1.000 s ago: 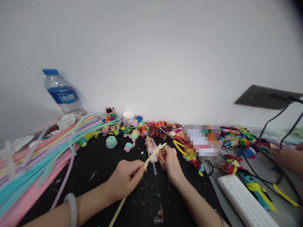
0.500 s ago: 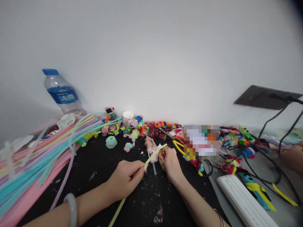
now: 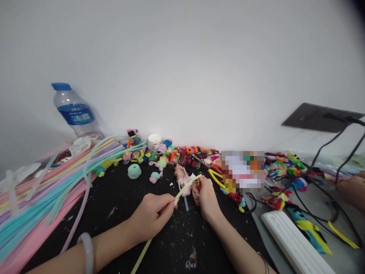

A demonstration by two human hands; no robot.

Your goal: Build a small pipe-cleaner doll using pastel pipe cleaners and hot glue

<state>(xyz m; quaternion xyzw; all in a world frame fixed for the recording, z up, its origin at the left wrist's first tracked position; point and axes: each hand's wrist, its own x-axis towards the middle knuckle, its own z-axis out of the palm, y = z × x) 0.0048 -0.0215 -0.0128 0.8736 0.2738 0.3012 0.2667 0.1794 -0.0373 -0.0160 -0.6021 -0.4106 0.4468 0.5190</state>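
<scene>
My left hand (image 3: pixel 155 217) pinches a pale yellow pipe cleaner (image 3: pixel 186 186) between thumb and fingertips. Its short end points up and right, while the long tail hangs below the hand toward the front edge of view. Closed around a small red lighter with a metallic top (image 3: pixel 197 184) is my right hand (image 3: pixel 207 198); the fingers hide most of it. The pipe cleaner's tip lies right by this hand's knuckles; whether they touch, I cannot tell. Just behind both hands, a stained pink glue gun (image 3: pixel 184 183) lies on the black mat (image 3: pixel 128 251), a translucent glue stick (image 3: pixel 186 203) protruding from it.
Pastel pipe cleaners (image 3: pixel 57 194) lie in a bundle at left, near a water bottle (image 3: pixel 74 112). Small fuzzy figures, a mint coil (image 3: pixel 134 171) and a paper cup (image 3: pixel 154 142) line the wall. A white power strip (image 3: pixel 296 243), black cables and another person's hand (image 3: pixel 353 190) are at right.
Almost nothing differs. My right hand has shifted very slightly, and the left hand keeps its pinch on the pipe cleaner.
</scene>
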